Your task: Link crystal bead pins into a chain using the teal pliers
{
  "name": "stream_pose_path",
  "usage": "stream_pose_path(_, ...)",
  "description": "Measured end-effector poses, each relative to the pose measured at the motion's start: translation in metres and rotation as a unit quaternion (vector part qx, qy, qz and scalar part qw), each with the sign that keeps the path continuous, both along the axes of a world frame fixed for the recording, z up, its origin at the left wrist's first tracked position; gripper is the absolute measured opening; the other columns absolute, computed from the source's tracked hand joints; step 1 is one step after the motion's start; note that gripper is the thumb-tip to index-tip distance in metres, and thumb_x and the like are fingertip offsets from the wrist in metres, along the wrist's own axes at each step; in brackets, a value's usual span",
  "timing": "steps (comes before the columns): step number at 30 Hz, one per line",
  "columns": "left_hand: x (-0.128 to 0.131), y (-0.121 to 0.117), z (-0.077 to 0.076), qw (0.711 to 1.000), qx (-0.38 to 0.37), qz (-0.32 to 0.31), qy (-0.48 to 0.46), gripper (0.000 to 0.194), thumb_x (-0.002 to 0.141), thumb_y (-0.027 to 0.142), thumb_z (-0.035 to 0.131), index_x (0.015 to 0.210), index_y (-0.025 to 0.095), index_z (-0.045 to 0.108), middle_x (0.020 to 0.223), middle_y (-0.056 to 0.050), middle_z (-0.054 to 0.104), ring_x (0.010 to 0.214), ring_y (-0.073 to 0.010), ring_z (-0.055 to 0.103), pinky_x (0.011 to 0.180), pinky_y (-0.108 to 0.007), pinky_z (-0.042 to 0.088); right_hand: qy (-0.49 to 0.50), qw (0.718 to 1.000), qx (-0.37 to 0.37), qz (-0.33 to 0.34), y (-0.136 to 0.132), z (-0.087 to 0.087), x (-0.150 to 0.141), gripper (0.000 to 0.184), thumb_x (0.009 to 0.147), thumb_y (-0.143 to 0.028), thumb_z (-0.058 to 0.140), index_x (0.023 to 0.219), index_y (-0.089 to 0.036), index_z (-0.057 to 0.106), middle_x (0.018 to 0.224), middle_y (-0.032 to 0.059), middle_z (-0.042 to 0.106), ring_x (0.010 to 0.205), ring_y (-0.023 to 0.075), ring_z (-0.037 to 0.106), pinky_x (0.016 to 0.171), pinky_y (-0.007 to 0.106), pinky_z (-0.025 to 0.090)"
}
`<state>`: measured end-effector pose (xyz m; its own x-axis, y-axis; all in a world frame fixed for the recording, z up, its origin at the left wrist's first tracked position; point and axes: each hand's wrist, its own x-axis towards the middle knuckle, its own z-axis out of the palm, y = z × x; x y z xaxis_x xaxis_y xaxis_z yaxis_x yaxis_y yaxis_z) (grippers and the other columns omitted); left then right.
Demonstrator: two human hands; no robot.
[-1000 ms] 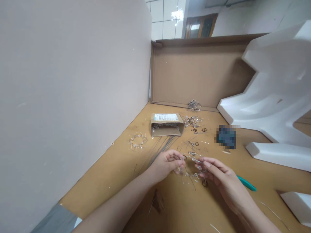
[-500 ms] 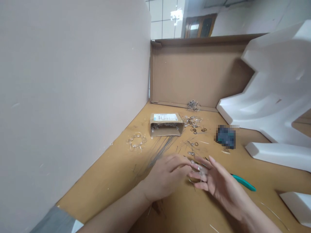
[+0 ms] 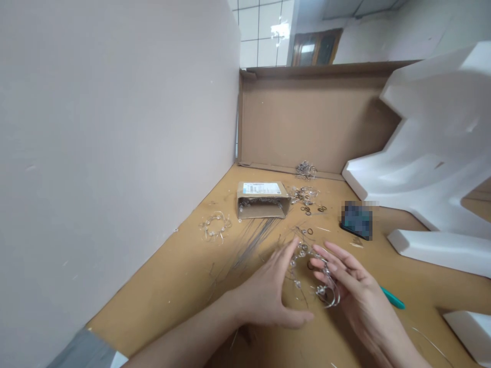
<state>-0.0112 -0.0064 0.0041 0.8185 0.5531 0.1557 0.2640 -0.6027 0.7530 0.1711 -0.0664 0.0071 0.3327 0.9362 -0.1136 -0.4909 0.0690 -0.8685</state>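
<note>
A wire ring with clear beads (image 3: 321, 291) is between my hands, with thin wire ends sticking out of it. My right hand (image 3: 355, 286) grips its right side between thumb and fingers. My left hand (image 3: 268, 291) is at the ring's left side, thumb and fingers spread wide, and holds nothing. Several beads and a dark small ring (image 3: 310, 231) lie just beyond the fingertips. A second beaded wire ring (image 3: 215, 225) lies flat on the table to the left.
An open small cardboard box (image 3: 263, 208) holds clear beads. Loose grey wires (image 3: 255, 243) lie before it. Beaded pieces (image 3: 305, 195) and a wire tangle (image 3: 306, 169) sit beyond. At right are a blurred dark object (image 3: 356, 222), a green handle (image 3: 394, 298) and white foam (image 3: 429, 245).
My left hand has come away from my right and opened its fingers. The beaded ring, bunched over the right fingers before, now shows spread out between the hands.
</note>
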Motion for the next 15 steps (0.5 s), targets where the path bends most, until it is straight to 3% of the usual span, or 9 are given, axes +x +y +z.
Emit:
stream_pose_path(3, 0.006, -0.005, -0.006, 0.997, -0.042, 0.065, -0.008, 0.121, 0.056, 0.05, 0.073, 0.143, 0.02, -0.005, 0.151, -0.013, 0.004, 0.136, -0.0357, 0.01, 0.108, -0.054, 0.019, 0.008, 1.0, 0.018, 0.011, -0.003, -0.001, -0.008, 0.034, 0.07, -0.024, 0.072, 0.103, -0.024, 0.063, 0.117, 0.007, 0.062, 0.088, 0.0178, 0.066, 0.075, 0.027, 0.055)
stream_pose_path(6, 0.011, -0.008, -0.007, 0.991, -0.051, 0.112, -0.055, 0.114, 0.059, 0.051, 0.071, 0.143, 0.018, 0.004, 0.147, -0.015, 0.019, 0.132, -0.0342, 0.024, 0.106, -0.051, 0.025, 0.022, 0.999, 0.03, 0.026, -0.005, 0.0, -0.015, 0.031, 0.073, -0.026, 0.069, 0.104, -0.026, 0.063, 0.122, 0.0068, 0.059, 0.092, 0.0185, 0.065, 0.08, 0.03, 0.053)
stream_pose_path(10, 0.011, -0.006, -0.002, 0.993, -0.047, 0.103, -0.045, 0.106, 0.06, 0.051, 0.07, 0.142, 0.018, 0.011, 0.14, -0.017, 0.032, 0.114, -0.0305, 0.048, 0.096, -0.047, 0.039, 0.017, 0.999, 0.039, 0.028, -0.008, 0.001, -0.018, 0.035, 0.074, -0.026, 0.068, 0.108, -0.029, 0.062, 0.133, 0.0053, 0.05, 0.1, 0.0211, 0.062, 0.088, 0.035, 0.049)
stream_pose_path(15, 0.007, 0.0, 0.004, 0.996, 0.023, 0.091, 0.002, 0.094, 0.059, 0.052, 0.069, 0.138, 0.022, 0.027, 0.12, -0.011, 0.051, 0.099, -0.0279, 0.054, 0.086, -0.045, 0.043, -0.05, 0.995, 0.035, 0.085, -0.008, 0.0, -0.014, 0.033, 0.079, -0.034, 0.06, 0.112, -0.029, 0.062, 0.135, 0.0063, 0.048, 0.104, 0.025, 0.059, 0.093, 0.042, 0.045)
